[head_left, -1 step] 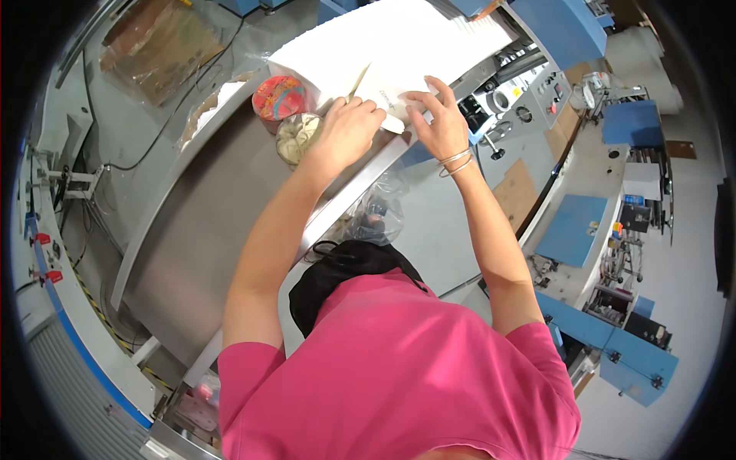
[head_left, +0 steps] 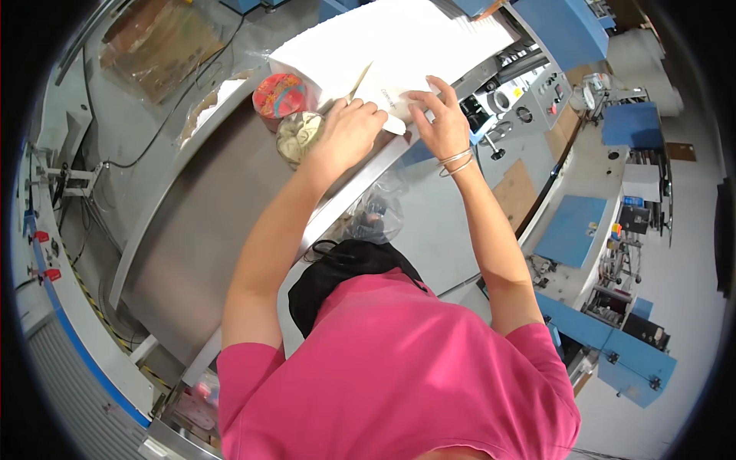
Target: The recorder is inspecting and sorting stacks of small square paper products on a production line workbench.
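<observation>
A stack of white paper sheets (head_left: 399, 34) lies on a metal machine table (head_left: 207, 222). My left hand (head_left: 351, 126) is curled over the near edge of a folded white sheet (head_left: 386, 93) on the stack. My right hand (head_left: 438, 115), with thin bangles at the wrist, has its fingers spread on the same sheet and its thumb at the edge. Just left of my left hand stand a round red tin (head_left: 277, 93) and a clear round container (head_left: 299, 136) of pale pieces.
A grey control panel (head_left: 525, 103) with knobs sits right of the stack. A clear plastic bag (head_left: 376, 215) and a black bag (head_left: 337, 264) hang at my waist. Blue machine parts (head_left: 571, 230) stand to the right. Cables (head_left: 100, 165) and brown packets (head_left: 157, 42) lie at the left.
</observation>
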Available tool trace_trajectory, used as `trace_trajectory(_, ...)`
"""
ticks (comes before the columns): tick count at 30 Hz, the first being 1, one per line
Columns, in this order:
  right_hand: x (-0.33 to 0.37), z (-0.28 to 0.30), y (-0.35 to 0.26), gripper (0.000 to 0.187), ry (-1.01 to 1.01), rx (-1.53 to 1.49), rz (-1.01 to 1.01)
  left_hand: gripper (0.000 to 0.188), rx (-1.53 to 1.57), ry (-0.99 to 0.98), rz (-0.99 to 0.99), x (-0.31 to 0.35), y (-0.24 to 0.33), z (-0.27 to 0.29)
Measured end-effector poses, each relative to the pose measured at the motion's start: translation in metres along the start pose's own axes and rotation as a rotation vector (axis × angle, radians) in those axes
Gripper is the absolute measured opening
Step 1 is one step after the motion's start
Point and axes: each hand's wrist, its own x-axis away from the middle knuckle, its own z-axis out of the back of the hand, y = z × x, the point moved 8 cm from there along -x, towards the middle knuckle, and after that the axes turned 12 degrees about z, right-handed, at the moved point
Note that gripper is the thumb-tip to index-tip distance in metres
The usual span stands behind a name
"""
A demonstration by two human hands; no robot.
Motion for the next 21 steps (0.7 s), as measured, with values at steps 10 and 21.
trace_trajectory(10, -0.005, -0.003, 0.000, 0.021, 0.059, 0.047, 0.075, 0.016, -0.062, -0.095, 0.014, 0.051, 0.029, -0.008)
trace_trajectory(21, -0.005, -0.002, 0.003, 0.024, 0.021, 0.027, 0.088, 0.017, 0.195, -0.111, 0.170, 0.050, 0.013, 0.028)
